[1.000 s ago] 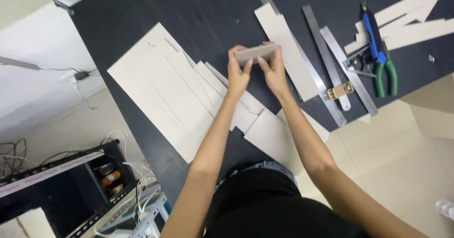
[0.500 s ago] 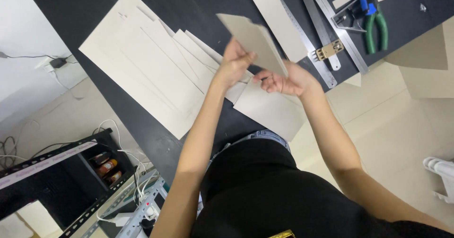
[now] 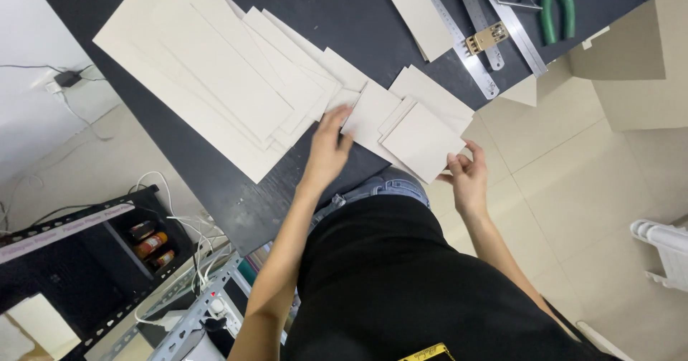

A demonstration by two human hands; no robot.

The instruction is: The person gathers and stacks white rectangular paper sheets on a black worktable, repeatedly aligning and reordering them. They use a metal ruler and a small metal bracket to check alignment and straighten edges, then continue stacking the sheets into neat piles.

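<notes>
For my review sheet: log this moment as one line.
left hand: flat on table by cardboard pieces | right hand: at edge of square piece | pliers, rulers: untouched
</notes>
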